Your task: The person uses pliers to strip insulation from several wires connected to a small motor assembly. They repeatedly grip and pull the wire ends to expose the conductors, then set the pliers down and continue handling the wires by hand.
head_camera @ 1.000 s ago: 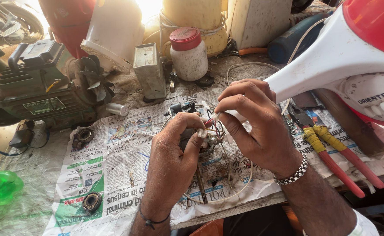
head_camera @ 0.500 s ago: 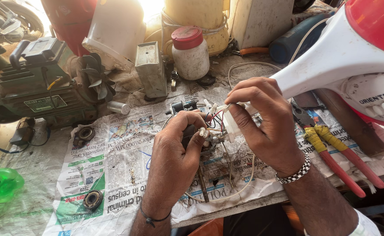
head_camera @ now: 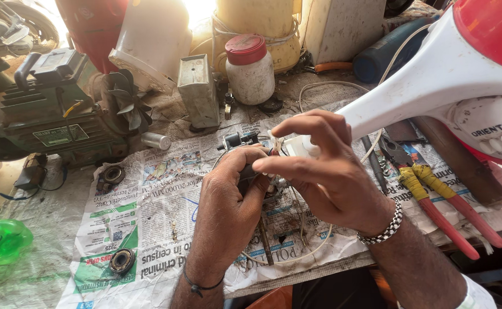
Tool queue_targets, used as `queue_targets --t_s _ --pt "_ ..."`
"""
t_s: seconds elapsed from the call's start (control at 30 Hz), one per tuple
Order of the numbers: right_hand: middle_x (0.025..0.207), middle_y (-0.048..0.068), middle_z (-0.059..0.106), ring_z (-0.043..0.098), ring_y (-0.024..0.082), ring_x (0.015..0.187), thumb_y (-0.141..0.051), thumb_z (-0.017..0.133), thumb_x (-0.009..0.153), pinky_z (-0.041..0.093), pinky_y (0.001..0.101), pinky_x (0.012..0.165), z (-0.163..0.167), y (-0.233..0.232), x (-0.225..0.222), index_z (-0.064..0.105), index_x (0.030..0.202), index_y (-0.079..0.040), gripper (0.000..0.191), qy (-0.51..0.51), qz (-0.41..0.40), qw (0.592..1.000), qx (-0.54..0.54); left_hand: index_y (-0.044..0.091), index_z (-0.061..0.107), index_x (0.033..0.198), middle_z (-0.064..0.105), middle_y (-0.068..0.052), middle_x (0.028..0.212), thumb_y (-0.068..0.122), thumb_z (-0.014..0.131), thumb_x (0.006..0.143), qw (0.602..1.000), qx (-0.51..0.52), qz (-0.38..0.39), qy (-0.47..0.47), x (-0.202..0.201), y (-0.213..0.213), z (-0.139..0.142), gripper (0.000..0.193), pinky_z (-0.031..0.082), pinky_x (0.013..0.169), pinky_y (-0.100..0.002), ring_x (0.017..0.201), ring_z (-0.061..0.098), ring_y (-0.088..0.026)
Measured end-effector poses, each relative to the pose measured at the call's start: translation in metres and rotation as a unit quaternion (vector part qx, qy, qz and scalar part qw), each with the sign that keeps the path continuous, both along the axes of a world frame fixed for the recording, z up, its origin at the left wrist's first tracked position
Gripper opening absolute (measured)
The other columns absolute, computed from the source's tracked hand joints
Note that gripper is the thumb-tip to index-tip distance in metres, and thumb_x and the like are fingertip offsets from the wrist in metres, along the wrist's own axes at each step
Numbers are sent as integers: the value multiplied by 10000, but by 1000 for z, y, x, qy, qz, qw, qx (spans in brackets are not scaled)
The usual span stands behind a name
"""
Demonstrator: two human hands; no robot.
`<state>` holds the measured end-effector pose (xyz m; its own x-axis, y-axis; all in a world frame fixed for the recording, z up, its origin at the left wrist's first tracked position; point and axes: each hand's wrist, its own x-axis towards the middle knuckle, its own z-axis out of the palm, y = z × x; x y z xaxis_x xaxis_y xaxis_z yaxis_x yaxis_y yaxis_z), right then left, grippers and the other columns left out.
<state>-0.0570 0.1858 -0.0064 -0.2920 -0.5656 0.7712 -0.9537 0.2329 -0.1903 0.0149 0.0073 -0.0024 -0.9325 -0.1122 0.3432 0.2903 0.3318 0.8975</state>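
Hands (head_camera: pixel 274 183) pinching small wired part (head_camera: pixel 274 184)

Open newspaper (head_camera: pixel 148 229) leftward; pliers (head_camera: pixel 434 194) and fan stand (head_camera: pixel 434 80) crowding the right.

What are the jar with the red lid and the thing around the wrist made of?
The jar looks like dull white plastic, grimy, with a red plastic lid. The bracelet on the right hand seems to be shiny metal: its silvery links glint. I cannot be sure of either.
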Motion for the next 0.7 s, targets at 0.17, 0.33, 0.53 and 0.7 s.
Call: queue_targets --t_s 0.17,0.33,0.53,0.7 --pt "1331 83 599 509 311 1297 -134 669 1001 396 458 1163 1 2 2 721 1145 -277 210 10 -35 999 13 -2 702 1073 750 -117 1058 40 720 888 998 -19 -15 60 0 0 1 190 612 800 -320 957 759 -179" --pt "1230 76 624 557 270 1203 -107 683 1005 431 454 1060 5 3 3 678 1129 -158 134 -24 -88 996 -9 44 660 1148 768 -95 1061 93 757 867 999 27 -23 2 2 2 1 301 624 810 -309 972 778 -166" --pt "1174 77 641 589 268 1139 -62 681 996 457 432 1014 9 3 5 659 1113 -95 123 -41 -115 992 -18 32 663 1138 730 -132 1093 59 723 926 989 -80 -10 125 0 3 -1 222 575 880 -344 1037 725 -230" --pt "1148 78 646 609 269 1118 -38 683 975 463 427 1008 10 3 6 667 1094 -87 129 -44 -122 991 -23 35 682 1092 752 -101 1051 64 699 924 999 -35 0 21 0 3 -2 171 601 805 -318 956 761 -190"
